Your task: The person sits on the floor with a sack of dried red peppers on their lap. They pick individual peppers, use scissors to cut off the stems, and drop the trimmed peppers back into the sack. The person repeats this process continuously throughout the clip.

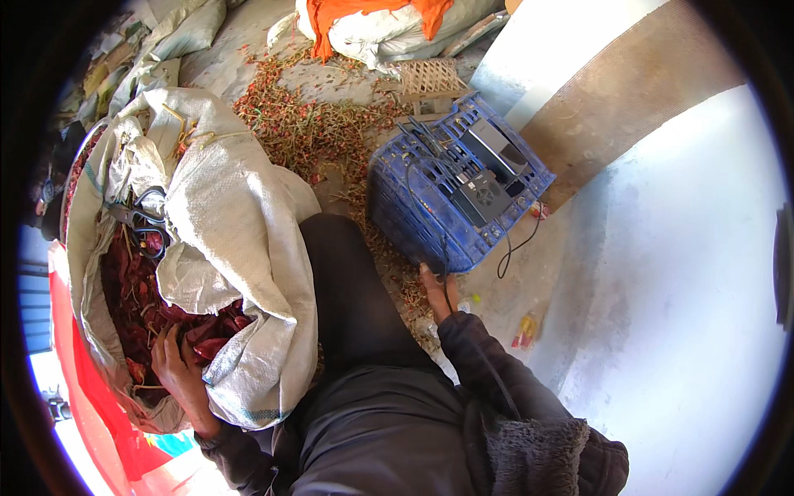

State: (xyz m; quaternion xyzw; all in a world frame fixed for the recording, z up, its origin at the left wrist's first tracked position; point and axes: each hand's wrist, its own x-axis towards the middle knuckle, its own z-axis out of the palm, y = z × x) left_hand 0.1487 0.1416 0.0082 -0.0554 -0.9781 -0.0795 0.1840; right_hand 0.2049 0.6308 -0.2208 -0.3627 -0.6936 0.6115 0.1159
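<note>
My left hand [178, 372] rests on dried red chili peppers [208, 335] inside a white woven sack [248, 204], its fingers slightly apart. Scissors with black handles [149, 217] lie at the sack's mouth, their blades toward the left. My right hand [439, 292] is at the near corner of an upturned blue plastic crate [409, 217]. Its thumb shows, but the crate and a black cable [445, 248] partly hide the other fingers, so its grip is unclear. On the crate sit a black electronic box with a fan grille [484, 197] and a silver-and-black device [496, 149].
Pepper stems and scraps [310, 130] litter the floor beyond my knee. A low stool with a woven seat [431, 77] stands behind the crate. Farther back lie stuffed white sacks [384, 31] under orange cloth [347, 12]. A pale wall [670, 248] rises on the right.
</note>
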